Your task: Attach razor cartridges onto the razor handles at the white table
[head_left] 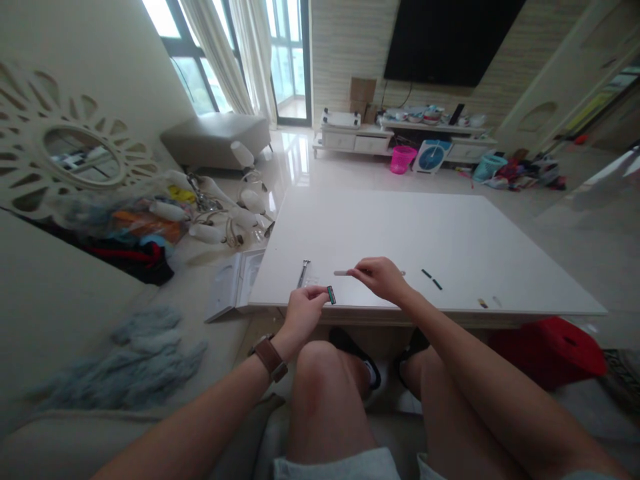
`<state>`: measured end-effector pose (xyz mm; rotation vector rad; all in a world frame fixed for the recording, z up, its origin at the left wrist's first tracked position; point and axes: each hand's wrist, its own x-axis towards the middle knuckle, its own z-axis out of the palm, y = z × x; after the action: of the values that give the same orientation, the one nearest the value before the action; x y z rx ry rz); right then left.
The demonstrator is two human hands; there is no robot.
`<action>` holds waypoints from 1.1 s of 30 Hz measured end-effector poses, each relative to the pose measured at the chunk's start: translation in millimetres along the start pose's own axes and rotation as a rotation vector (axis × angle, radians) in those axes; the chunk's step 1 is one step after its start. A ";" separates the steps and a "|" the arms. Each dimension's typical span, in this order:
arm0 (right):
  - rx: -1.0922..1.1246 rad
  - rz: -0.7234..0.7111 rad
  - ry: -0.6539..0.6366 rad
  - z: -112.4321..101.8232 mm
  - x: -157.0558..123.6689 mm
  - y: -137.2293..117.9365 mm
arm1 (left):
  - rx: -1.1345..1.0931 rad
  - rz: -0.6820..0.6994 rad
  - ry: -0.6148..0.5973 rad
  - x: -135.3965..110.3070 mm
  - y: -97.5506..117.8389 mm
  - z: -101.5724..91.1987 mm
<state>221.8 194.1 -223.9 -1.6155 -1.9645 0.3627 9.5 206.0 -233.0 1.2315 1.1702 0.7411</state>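
My left hand (305, 310) pinches a small green-and-black part (331, 295) between thumb and fingertips at the near edge of the white table (450, 233). My right hand (381, 277) has its fingers closed on a thin pale strip (344, 273) that lies flat on the table. A brown watch is on my left wrist. A small metal tool (303, 273) lies just left of the hands. Two short dark pieces (432, 279) lie to the right of my right hand.
Two tiny bits (489, 303) sit near the table's right front edge. A white box (235, 283) and a chandelier (220, 213) lie on the floor at left. A red object (555, 347) sits under the table's right side. My knees are below the table edge.
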 end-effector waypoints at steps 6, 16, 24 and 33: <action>0.131 -0.103 -0.191 2.2 -4.0 -3.3 | 0.016 -0.012 0.003 -0.3 -1.2 -1.5; 0.159 -0.070 -0.110 5.5 -1.0 1.9 | -0.011 -0.013 0.030 0.1 1.4 -0.7; 0.047 0.041 0.037 4.1 1.8 3.1 | -0.024 -0.008 0.026 -1.1 0.9 -0.1; 0.045 -0.033 -0.077 -1.1 -2.3 2.8 | -0.014 -0.001 0.036 0.5 0.3 -0.8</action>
<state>225.0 192.4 -225.1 -1.5600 -2.0232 0.4596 9.0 206.8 -232.8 1.2101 1.1927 0.7723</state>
